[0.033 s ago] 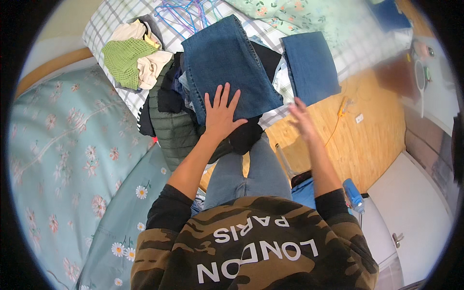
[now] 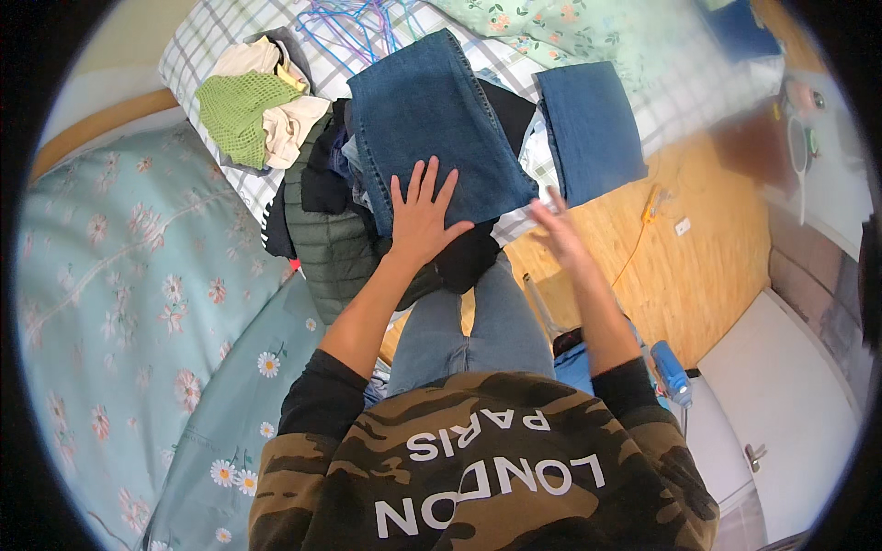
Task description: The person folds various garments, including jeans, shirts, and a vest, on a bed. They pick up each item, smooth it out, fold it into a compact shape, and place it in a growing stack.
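"Your left hand (image 2: 424,219) is lying spread, gripping nothing, on folded denim (image 2: 432,110) that's partly hiding the clothes pile (image 2: 322,243) beneath. And your right?"
"Your right hand (image 2: 562,237) is hovering near its corner, loosely open, empty, blurring. Beyond, a blue bottle (image 2: 671,362) is hiding its contents."

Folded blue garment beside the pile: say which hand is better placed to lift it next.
Probably the right hand: it appears empty near the folded blue garment, while the left hand lies flat on the dark jeans, farther away.
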### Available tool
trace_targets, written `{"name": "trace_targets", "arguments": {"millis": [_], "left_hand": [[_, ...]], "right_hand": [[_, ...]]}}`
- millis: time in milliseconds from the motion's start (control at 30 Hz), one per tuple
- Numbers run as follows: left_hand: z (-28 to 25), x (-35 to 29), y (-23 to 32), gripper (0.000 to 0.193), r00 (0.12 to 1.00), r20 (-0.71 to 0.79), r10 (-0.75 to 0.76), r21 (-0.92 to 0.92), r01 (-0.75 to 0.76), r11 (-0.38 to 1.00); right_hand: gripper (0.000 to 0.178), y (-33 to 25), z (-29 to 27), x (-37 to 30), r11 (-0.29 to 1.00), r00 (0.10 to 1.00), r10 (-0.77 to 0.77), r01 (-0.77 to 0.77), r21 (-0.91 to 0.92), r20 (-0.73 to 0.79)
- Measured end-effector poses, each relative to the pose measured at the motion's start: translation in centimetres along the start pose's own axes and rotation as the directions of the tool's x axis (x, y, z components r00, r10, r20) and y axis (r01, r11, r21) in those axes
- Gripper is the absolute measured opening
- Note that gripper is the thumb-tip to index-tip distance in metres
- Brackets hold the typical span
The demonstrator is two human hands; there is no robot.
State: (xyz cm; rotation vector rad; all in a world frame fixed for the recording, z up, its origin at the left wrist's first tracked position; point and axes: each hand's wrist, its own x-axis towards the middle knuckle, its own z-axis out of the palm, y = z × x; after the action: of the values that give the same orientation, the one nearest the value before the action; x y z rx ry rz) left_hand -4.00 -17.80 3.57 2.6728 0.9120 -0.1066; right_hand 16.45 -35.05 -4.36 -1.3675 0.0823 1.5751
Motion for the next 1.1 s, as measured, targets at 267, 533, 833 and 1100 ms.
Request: {"name": "trace_targets", "arguments": {"millis": [267,533,833,1100], "left_hand": [[-1.9,-0.5,-2.3,0.053,0.963,-0.072,-0.26,-0.654,0.151,0.742],[-9.9,-3.5,-6.1,0.071,0.894,0.44,-0.084,-0.494,0.162,-0.854],[-10.9,-10.8,-6.4,0.07,0.987,0.16,-0.035,-0.379,0.029,-0.925],[-10.9,-8.6,-2.2,0.069,0.999,0.041,0.035,-0.321,0.047,-0.946]], "right_hand": [[0.043,-3.2,13.0,-0.8,0.876,0.824,-0.419,0.477,0.07,-0.381],[0.038,-6.4,27.0,-14.0,-0.034,0.308,-0.674,0.895,-0.445,0.671],[0.042,-3.4,30.1,-22.3,-0.157,0.439,-0.177,0.871,-0.466,0.881],[0.072,-2.8,21.1,-20.5,0.802,0.824,-0.557,0.5,-0.328,-0.107]]}}
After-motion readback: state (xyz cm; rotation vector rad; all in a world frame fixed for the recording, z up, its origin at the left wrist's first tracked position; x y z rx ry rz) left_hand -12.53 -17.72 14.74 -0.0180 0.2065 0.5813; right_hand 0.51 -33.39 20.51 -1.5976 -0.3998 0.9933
